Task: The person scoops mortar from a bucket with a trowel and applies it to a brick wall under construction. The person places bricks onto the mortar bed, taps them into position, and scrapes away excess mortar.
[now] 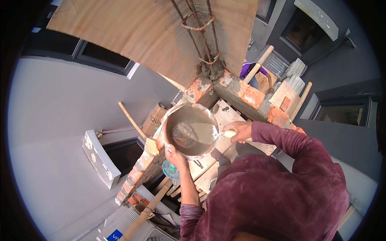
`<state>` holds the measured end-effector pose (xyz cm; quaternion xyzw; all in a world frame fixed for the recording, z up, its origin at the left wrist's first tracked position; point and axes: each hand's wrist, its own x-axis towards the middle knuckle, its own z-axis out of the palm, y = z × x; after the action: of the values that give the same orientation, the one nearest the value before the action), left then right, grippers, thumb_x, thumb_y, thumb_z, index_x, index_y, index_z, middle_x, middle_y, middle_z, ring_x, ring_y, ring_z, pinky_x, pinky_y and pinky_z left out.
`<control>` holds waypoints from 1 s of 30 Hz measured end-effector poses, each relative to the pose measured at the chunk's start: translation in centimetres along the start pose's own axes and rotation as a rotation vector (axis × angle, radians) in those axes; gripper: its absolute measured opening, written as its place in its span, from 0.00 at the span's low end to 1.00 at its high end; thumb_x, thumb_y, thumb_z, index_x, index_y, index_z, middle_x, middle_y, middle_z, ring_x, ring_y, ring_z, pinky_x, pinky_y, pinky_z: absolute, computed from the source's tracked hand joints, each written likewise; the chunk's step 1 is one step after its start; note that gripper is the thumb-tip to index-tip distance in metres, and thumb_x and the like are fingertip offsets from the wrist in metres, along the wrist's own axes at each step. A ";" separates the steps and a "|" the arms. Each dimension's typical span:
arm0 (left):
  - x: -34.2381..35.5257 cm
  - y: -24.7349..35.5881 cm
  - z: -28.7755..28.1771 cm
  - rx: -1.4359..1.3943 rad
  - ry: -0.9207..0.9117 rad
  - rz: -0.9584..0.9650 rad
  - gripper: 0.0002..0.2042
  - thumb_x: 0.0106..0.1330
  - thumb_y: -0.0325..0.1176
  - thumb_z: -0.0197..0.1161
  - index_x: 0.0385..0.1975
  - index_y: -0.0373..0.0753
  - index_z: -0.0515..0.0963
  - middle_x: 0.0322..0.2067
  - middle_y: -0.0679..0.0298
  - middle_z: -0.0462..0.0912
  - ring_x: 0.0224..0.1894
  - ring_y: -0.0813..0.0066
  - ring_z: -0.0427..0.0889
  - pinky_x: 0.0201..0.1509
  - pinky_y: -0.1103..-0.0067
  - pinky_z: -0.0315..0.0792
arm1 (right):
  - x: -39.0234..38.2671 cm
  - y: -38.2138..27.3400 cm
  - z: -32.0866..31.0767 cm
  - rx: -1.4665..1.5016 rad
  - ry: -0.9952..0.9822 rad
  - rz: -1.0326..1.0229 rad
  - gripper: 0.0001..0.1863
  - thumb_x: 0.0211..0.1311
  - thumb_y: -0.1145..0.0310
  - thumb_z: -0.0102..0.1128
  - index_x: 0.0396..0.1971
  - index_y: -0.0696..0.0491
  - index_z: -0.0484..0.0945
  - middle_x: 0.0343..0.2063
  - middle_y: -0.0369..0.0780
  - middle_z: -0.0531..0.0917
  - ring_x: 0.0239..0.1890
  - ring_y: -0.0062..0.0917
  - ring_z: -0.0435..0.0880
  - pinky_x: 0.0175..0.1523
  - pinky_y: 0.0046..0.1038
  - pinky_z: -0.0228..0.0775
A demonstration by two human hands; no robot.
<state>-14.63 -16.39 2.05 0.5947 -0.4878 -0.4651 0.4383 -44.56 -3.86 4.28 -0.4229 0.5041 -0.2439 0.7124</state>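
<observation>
My left hand (174,156) is closed on the lower left rim of a round bucket (164,128) of wet grey mortar (185,130). My right hand (240,131) grips the pale handle of a trowel (228,134) at the bucket's right side; its blade dips toward the mortar. Behind the bucket, two low brick walls (247,94) meet at a corner, where steel rebar (203,36) with rings stands in mortar against a plywood sheet (120,22). A greenish plastic container (169,172) sits below my left hand, partly hidden by it.
Wooden planks (203,177) are under my feet, with dark gaps and bamboo poles (148,211) at lower left. An outdoor air-conditioning unit (126,225) lies below. A cardboard box (153,119) stands beyond the left wall. A person in purple (245,68) is beyond the right wall.
</observation>
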 end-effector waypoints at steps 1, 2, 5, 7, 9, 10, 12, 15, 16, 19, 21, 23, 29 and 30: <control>0.7 -1.5 -1.4 -0.014 0.048 -0.019 0.16 0.72 0.36 0.50 0.45 0.26 0.74 0.40 0.59 0.78 0.41 0.73 0.73 0.49 0.77 0.67 | 0.1 0.2 -1.1 0.092 0.024 0.024 0.26 0.49 0.75 0.59 0.52 0.58 0.71 0.22 0.39 0.78 0.16 0.20 0.76 0.17 0.25 0.68; 0.7 -1.6 -1.6 -0.032 0.083 -0.049 0.16 0.72 0.36 0.50 0.45 0.26 0.74 0.40 0.60 0.78 0.41 0.74 0.73 0.48 0.77 0.67 | 0.1 0.7 -2.2 0.187 0.060 0.061 0.25 0.49 0.75 0.59 0.51 0.58 0.71 0.22 0.39 0.78 0.16 0.20 0.76 0.16 0.24 0.68; -0.3 -1.2 -3.0 -0.021 0.079 -0.061 0.17 0.72 0.37 0.50 0.48 0.26 0.72 0.40 0.59 0.78 0.41 0.73 0.74 0.49 0.75 0.68 | 4.5 5.3 -9.5 0.567 0.160 0.031 0.15 0.55 0.69 0.59 0.43 0.54 0.71 0.19 0.36 0.75 0.13 0.18 0.73 0.12 0.22 0.65; -1.2 -1.8 -4.8 0.035 0.089 -0.039 0.18 0.73 0.37 0.49 0.48 0.25 0.72 0.42 0.58 0.78 0.42 0.71 0.74 0.49 0.74 0.68 | 6.3 7.9 -10.6 0.819 0.244 0.043 0.11 0.59 0.66 0.57 0.40 0.52 0.70 0.18 0.35 0.75 0.12 0.18 0.71 0.12 0.23 0.64; -2.0 -1.9 -8.0 0.004 0.138 -0.083 0.19 0.73 0.38 0.49 0.48 0.25 0.72 0.45 0.56 0.77 0.44 0.69 0.75 0.51 0.72 0.69 | 7.4 4.7 -9.8 0.896 0.335 -0.052 0.09 0.62 0.64 0.55 0.39 0.51 0.70 0.18 0.35 0.74 0.11 0.18 0.71 0.12 0.24 0.63; -2.8 -1.5 -9.3 0.001 0.171 -0.094 0.19 0.72 0.39 0.50 0.48 0.25 0.72 0.46 0.55 0.77 0.44 0.68 0.75 0.52 0.72 0.69 | 7.5 3.5 -8.3 0.983 0.320 -0.032 0.09 0.64 0.64 0.53 0.40 0.50 0.68 0.18 0.36 0.74 0.11 0.20 0.70 0.12 0.25 0.63; -3.9 -2.7 -12.2 0.010 0.186 -0.149 0.21 0.72 0.41 0.50 0.49 0.25 0.71 0.47 0.55 0.76 0.45 0.67 0.75 0.52 0.71 0.69 | 8.7 3.0 -6.3 1.049 0.342 -0.142 0.08 0.65 0.64 0.52 0.39 0.49 0.65 0.18 0.36 0.73 0.11 0.21 0.70 0.13 0.26 0.64; -4.5 -4.1 -13.9 0.038 0.179 -0.193 0.22 0.72 0.44 0.50 0.51 0.27 0.71 0.48 0.54 0.76 0.46 0.66 0.75 0.52 0.71 0.69 | 12.5 2.8 -5.8 1.065 0.545 -0.182 0.10 0.65 0.61 0.52 0.36 0.48 0.63 0.18 0.37 0.71 0.12 0.22 0.70 0.15 0.28 0.64; -4.7 -4.9 -14.6 0.061 0.178 -0.212 0.23 0.72 0.44 0.50 0.51 0.27 0.71 0.48 0.54 0.75 0.46 0.66 0.75 0.52 0.71 0.69 | 13.4 2.1 -5.6 1.116 0.636 -0.208 0.11 0.66 0.59 0.51 0.36 0.49 0.63 0.18 0.36 0.71 0.13 0.22 0.70 0.15 0.29 0.64; -4.6 -6.6 -16.8 0.009 0.120 -0.205 0.22 0.73 0.43 0.49 0.51 0.27 0.71 0.47 0.55 0.76 0.45 0.67 0.75 0.52 0.72 0.69 | 16.9 1.0 -7.4 1.242 0.751 -0.281 0.13 0.68 0.55 0.47 0.33 0.51 0.66 0.19 0.35 0.71 0.14 0.21 0.70 0.16 0.27 0.64; -3.9 -7.6 -18.2 0.054 0.078 -0.251 0.22 0.73 0.43 0.48 0.51 0.26 0.71 0.47 0.54 0.77 0.46 0.66 0.76 0.52 0.71 0.70 | 19.1 1.9 -10.8 1.556 0.579 -0.361 0.18 0.69 0.51 0.42 0.33 0.52 0.67 0.19 0.34 0.72 0.14 0.18 0.69 0.16 0.24 0.64; -3.6 -8.1 -18.7 0.095 0.048 -0.304 0.20 0.74 0.40 0.46 0.51 0.27 0.71 0.47 0.54 0.77 0.46 0.65 0.77 0.52 0.71 0.71 | 20.7 3.1 -13.4 1.753 0.409 -0.491 0.21 0.70 0.50 0.41 0.32 0.55 0.66 0.20 0.35 0.71 0.14 0.17 0.69 0.16 0.20 0.66; -2.6 -10.6 -20.8 0.077 0.079 -0.308 0.21 0.71 0.45 0.52 0.44 0.27 0.73 0.40 0.55 0.79 0.39 0.71 0.74 0.46 0.73 0.70 | 21.2 1.7 -12.7 1.762 0.635 -0.227 0.17 0.71 0.54 0.39 0.37 0.56 0.61 0.16 0.37 0.67 0.12 0.21 0.67 0.14 0.22 0.65; -2.2 -11.2 -21.3 0.165 0.079 -0.313 0.21 0.71 0.44 0.52 0.44 0.26 0.73 0.39 0.55 0.79 0.39 0.71 0.74 0.46 0.72 0.69 | 20.4 2.3 -12.9 1.731 0.636 -0.187 0.15 0.71 0.56 0.39 0.39 0.55 0.60 0.16 0.37 0.66 0.11 0.22 0.67 0.14 0.24 0.66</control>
<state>8.03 -11.22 -4.73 0.7151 -0.4082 -0.4623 0.3292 -49.10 -23.01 -9.87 0.3044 0.2820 -0.6962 0.5857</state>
